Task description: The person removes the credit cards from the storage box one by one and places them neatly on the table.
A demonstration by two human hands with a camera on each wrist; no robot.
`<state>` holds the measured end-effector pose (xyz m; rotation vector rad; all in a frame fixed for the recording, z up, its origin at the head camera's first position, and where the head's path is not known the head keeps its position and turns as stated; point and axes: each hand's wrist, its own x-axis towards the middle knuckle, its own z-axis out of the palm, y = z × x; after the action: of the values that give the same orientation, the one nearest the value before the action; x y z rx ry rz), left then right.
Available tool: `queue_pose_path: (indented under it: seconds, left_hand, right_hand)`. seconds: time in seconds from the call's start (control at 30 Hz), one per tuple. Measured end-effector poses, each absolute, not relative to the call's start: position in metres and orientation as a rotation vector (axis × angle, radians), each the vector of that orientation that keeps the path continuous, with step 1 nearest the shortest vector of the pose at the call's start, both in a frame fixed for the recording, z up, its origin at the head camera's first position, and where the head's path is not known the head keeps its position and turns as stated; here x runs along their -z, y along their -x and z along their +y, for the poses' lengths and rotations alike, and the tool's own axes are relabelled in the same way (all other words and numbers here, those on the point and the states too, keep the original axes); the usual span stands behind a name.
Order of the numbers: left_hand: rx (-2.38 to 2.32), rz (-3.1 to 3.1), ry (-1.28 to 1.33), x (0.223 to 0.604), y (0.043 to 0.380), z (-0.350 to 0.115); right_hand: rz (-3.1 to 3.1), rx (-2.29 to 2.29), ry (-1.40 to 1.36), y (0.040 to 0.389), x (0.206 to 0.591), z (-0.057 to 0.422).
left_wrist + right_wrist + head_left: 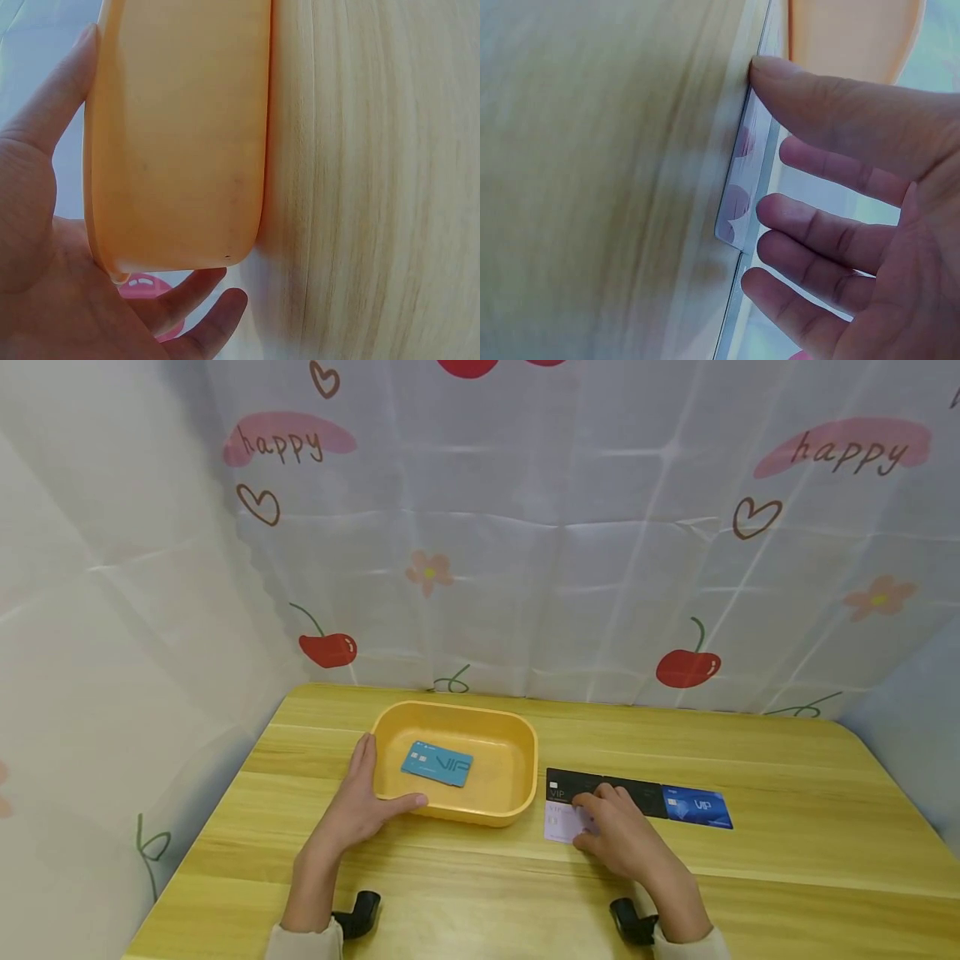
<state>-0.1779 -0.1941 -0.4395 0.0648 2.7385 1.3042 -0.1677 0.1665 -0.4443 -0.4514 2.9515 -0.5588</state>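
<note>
A yellow plastic basin (pixel 491 777) stands on the table with a few overlapping teal VIP cards (pixel 450 767) inside. My left hand (pixel 358 814) holds its near left corner, thumb on the front rim and fingers along the left side. The left wrist view shows the basin wall (pixel 180 150) between thumb and fingers. To the right of the basin, my right hand (pixel 626 835) spans a pale lilac card (pixel 558 824), thumb at its near edge and index finger at the far edge. The lilac card (pixel 739 202) lies flat, partly covered by the hand.
Beyond the lilac card lies a black VIP card (pixel 573 779). A second black card (pixel 648 795), partly behind the right hand, and a blue VIP card (pixel 697 807) continue the row rightward. A printed curtain (pixel 555 568) hangs behind the wooden table (pixel 465 885).
</note>
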Motion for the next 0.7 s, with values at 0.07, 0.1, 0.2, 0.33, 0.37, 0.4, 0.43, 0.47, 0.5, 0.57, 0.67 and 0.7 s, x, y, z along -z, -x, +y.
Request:
queue_pose_path:
  seconds: [0.07,0.1,0.2,0.33,0.37,0.4,0.43,0.47,0.5,0.57,0.67,0.7]
  left_hand:
    - [-1.304,2.738,-0.064,0.4394,0.1778,-0.1942]
    - [-1.306,2.738,-0.062,0.4393,0.1778,-0.1942]
    - [-1.31,2.736,-0.062,0.4391,0.1779,-0.1943]
    - [-1.318,2.732,-0.062,0.4384,0.1779,-0.1941]
    - [-1.319,2.733,-0.063,0.4382,0.1779,-0.194]
    - [-1.322,2.733,-0.065,0.438,0.1779,-0.1938]
    - [-1.323,2.732,-0.065,0.4379,0.1779,-0.1936]
    - [-1.323,2.732,-0.065,0.4379,0.1779,-0.1934]
    - [-1.324,2.733,-0.067,0.4378,0.1778,-0.1933]
    - [-1.326,2.731,-0.068,0.4377,0.1775,-0.1932]
    - [-1.325,2.73,-0.065,0.4377,0.1768,-0.1934]
    - [-1.326,2.73,-0.065,0.4377,0.1766,-0.1935]
  right_hand:
    - [2.956,0.557,0.458,0.168,0.4437,0.1665]
    - [2.958,0.557,0.459,0.1682,0.4434,0.1664]
    - [2.958,0.559,0.458,0.1686,0.4425,0.1663]
    - [2.944,0.564,0.444,0.1692,0.4416,0.1664]
    - [2.938,0.568,0.438,0.1693,0.4416,0.1664]
    - [2.93,0.573,0.433,0.1693,0.4416,0.1665]
    - [2.923,0.579,0.425,0.1693,0.4417,0.1667]
    - [2.917,0.587,0.419,0.1691,0.4418,0.1667]
    - [2.912,0.597,0.414,0.169,0.4417,0.1667]
    - [2.911,0.615,0.418,0.1688,0.4418,0.1665]
    - [2.92,0.645,0.437,0.1689,0.4412,0.1657]
    - [2.927,0.657,0.447,0.1691,0.4409,0.1654]
